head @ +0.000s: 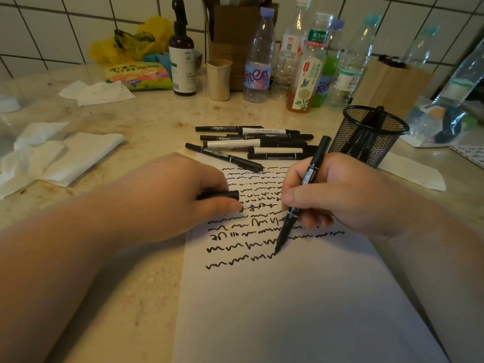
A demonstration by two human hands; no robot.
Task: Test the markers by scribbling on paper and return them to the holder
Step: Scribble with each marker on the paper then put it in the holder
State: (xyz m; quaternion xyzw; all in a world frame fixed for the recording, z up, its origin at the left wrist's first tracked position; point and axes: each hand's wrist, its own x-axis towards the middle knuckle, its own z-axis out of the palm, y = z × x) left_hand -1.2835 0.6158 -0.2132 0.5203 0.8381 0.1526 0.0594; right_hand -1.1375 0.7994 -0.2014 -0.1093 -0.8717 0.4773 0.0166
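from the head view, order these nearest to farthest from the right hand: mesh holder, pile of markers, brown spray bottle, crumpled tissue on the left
From the right hand:
1. Mesh holder, just behind it to the right.
2. Pile of markers, behind it to the left.
3. Brown spray bottle, far back left by the wall.
4. Crumpled tissue, far across at the left edge.

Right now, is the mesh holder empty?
No, a black marker stands inside the holder, its end above the rim.
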